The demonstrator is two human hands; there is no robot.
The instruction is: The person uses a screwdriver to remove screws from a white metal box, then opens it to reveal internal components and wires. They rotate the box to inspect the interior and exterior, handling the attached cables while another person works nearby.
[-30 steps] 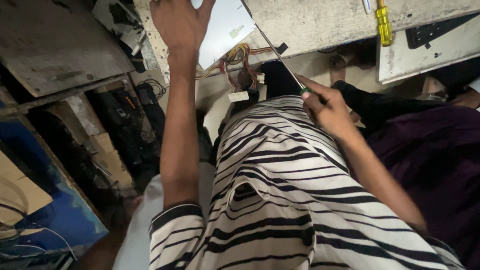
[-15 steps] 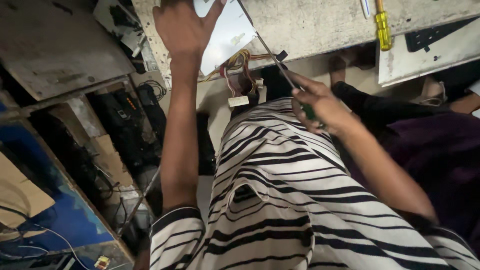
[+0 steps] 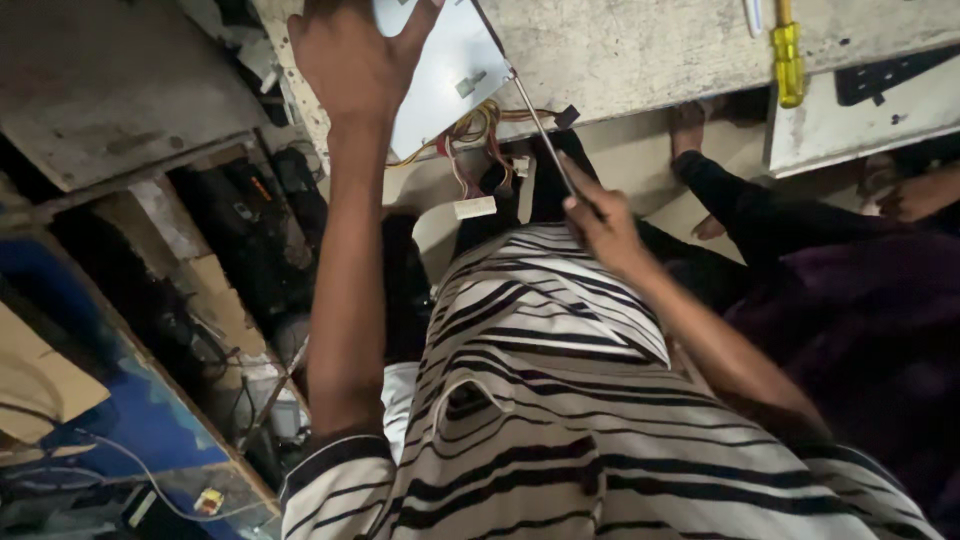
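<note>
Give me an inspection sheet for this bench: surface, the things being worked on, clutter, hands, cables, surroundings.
Surface: worn pale workbench, scuffed.
Job's things: grey metal box at the bench edge; long screwdriver, tip at the box corner.
Clutter: yellow-handled screwdriver lying on the bench.
Hands: left hand flat on the box; right hand grips the long screwdriver.
Cables: bundle of coloured wires hanging from the box, white connector at the end.
Surroundings: shelves of dark equipment on the left; another person's legs on the right.
</note>
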